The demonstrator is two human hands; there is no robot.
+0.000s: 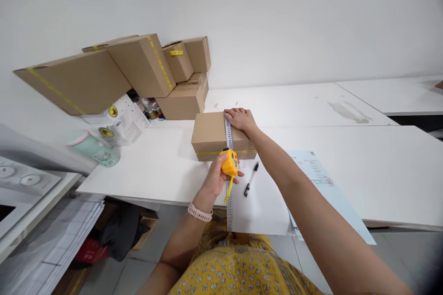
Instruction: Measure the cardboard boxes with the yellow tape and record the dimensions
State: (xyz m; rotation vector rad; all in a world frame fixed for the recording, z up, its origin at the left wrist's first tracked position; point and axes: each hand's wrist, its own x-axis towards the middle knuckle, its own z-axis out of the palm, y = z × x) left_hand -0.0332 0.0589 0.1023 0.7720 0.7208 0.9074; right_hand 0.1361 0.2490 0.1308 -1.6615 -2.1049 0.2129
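Cardboard box (209, 131) sits on the white table (166, 166) in the head view, straight in front of the person, with yellow tape running along its near side. The left hand (215, 176) is closed around a yellow tape measure (229, 162) at the box's near edge, thumb on the case, and a yellow strap (230, 189) hangs from it. A pink wristband (200, 212) circles that wrist. The blade (228, 132) lies across the top of the box, from the near edge to the far one. The right hand (242, 119) rests palm down on the box top, fingers together at the blade's far end; whether they pinch its tip I cannot tell.

A black-capped pen (251, 179) lies on an open notebook (266, 207), which hangs over the table's front edge. To its right, partly behind the right forearm, is a pale blue sheet (325, 184). More cardboard boxes (141, 64) are piled at the back left, near a white carton (129, 120) with avocado pictures and a mint-green tumbler (93, 147).
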